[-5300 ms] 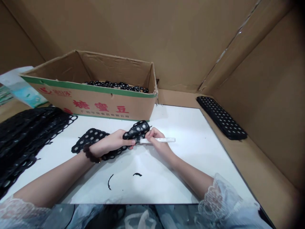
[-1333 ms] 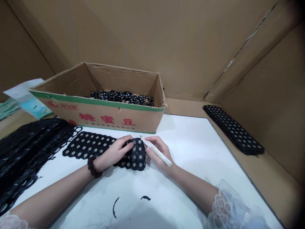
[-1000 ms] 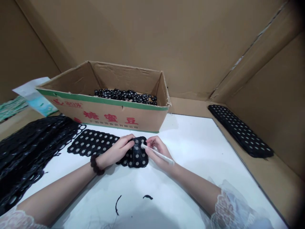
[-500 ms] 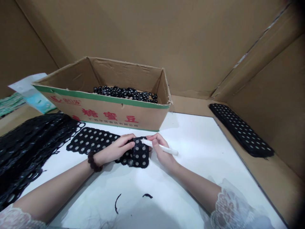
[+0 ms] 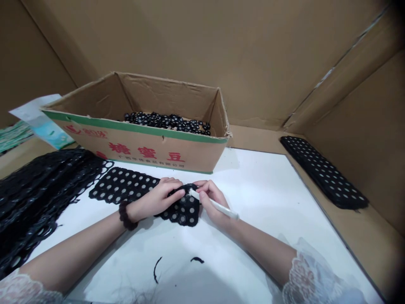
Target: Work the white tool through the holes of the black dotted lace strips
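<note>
Head view: left hand (image 5: pixel 157 201) pins perforated sheet (image 5: pixel 148 195), right hand (image 5: pixel 211 203) grips white tool (image 5: pixel 215 204); cardboard box (image 5: pixel 139 145) beyond hands holds black rings (image 5: pixel 167 121)

Cardboard box (image 5: pixel 148 150), left of centre: large red characters 糖蜜豆 on its front.
Line beneath: smaller, too small to read.
Upper left corner: red logo, illegible.

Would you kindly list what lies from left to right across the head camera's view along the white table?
Heap of black perforated sheets → left hand → right hand holding the white stick → black perforated strip by the cardboard wall.
</note>
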The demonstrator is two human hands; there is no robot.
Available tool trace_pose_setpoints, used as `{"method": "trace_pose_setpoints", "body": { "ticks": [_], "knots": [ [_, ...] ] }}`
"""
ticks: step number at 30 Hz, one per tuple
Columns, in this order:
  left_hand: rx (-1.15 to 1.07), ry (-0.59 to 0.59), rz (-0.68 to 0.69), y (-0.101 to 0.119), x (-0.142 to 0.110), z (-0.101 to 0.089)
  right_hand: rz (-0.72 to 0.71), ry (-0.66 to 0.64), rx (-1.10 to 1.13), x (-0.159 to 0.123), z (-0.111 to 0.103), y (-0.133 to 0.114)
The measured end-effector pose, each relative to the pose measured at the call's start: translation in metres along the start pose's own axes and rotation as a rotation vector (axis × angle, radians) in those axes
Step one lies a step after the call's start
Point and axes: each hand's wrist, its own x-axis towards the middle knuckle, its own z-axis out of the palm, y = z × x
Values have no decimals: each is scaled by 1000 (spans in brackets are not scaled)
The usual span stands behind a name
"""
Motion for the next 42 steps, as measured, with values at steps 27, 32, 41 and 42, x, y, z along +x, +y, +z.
{"method": "trace_pose_setpoints", "body": {
  "ticks": [27, 32, 41, 42],
  "knots": [
    [56, 144, -101, 2, -1, 10, 84, 86, 22, 7, 8, -2],
    [49, 141, -105, 1, -1, 10, 93, 98, 31, 6, 8, -1],
    [17, 116, -123, 0, 0, 8, 68, 117, -1, 5, 13, 1],
    [28, 126, -120, 0, -1, 8, 67, 108, -15, 4, 14, 2]
  ]
}}
